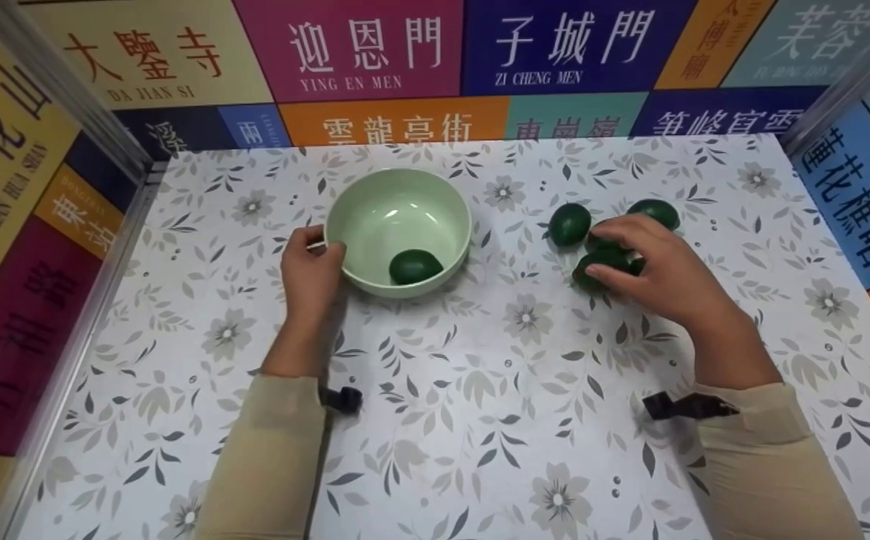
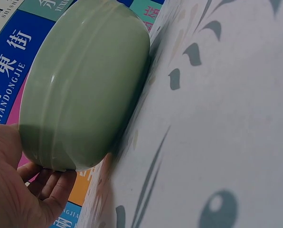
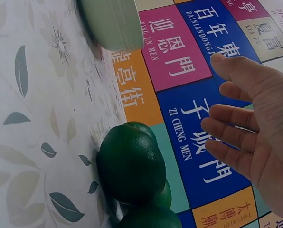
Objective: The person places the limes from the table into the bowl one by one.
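Bowl: We find the round, glossy, pale green bowl [image 1: 382, 206] standing mouth up, left of centre, on the white counter [image 1: 435, 420] printed with grey flowers and leaves.
Left hand: We see the left hand [image 1: 313, 266] at the bowl's left edge, thumb at the rim and the other fingers bent against the outer wall; the fingers are clamped on the bowl.
Fruit in bowl: We note one smooth, dark green, oval fruit [image 1: 415, 267] lying inside, by the wall nearest the person.
Fruit on counter: We locate a cluster of matching dark green fruits [image 1: 570, 224] right of the bowl and well apart from it; several are partly hidden, so we cannot tell the exact number.
Right hand: We observe the right hand [image 1: 656, 262] over the cluster; in the right wrist view its fingers are apart, loosely curved, holding nothing and clear of the fruits.
Sleeves: We record beige sleeves [image 1: 270, 457] on both arms.
Surround: We read Chinese characters on coloured panels [image 1: 367, 86] behind the counter.
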Action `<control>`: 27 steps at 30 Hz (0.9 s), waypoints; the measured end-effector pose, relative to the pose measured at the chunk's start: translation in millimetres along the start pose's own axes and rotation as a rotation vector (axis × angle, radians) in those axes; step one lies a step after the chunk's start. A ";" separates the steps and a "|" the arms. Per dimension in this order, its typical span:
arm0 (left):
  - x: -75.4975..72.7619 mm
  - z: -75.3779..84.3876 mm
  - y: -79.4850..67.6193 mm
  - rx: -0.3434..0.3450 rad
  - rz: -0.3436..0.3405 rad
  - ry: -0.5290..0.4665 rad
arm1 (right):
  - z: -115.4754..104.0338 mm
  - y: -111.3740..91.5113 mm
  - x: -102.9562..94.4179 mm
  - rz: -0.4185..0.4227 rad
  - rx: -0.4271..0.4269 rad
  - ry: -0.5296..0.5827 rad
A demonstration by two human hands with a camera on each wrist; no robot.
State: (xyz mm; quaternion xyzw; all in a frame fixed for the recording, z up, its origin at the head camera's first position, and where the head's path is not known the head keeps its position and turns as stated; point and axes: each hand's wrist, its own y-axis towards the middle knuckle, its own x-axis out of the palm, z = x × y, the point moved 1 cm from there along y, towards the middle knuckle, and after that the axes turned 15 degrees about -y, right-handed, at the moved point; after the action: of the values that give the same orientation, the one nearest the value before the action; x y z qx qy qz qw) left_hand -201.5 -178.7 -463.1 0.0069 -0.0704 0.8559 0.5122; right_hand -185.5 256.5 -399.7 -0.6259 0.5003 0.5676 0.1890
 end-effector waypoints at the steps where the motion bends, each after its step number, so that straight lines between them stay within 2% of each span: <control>1: 0.0 0.1 0.0 -0.001 0.001 0.009 | 1.0 -0.1 -0.1 -0.008 0.005 -0.001; 7: 0.2 0.7 0.6 -0.017 0.006 0.002 | 5.1 -1.2 -2.3 -0.061 0.038 0.011; 12: 0.1 0.2 1.4 0.000 0.004 -0.026 | 9.3 -3.6 -4.1 -0.115 0.070 0.010; 21: -1.5 0.2 0.8 0.006 0.003 0.002 | 17.7 -5.8 -8.3 -0.198 0.131 -0.016; 27: 0.0 0.6 -0.2 -0.025 -0.001 -0.023 | 24.9 -7.9 -12.0 -0.256 0.193 -0.038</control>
State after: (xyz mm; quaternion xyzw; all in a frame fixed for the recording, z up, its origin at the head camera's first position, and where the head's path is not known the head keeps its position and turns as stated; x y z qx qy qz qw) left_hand -201.3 -178.6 -462.5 0.0103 -0.0867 0.8545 0.5121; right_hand -190.0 284.9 -398.6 -0.6527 0.4651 0.4999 0.3283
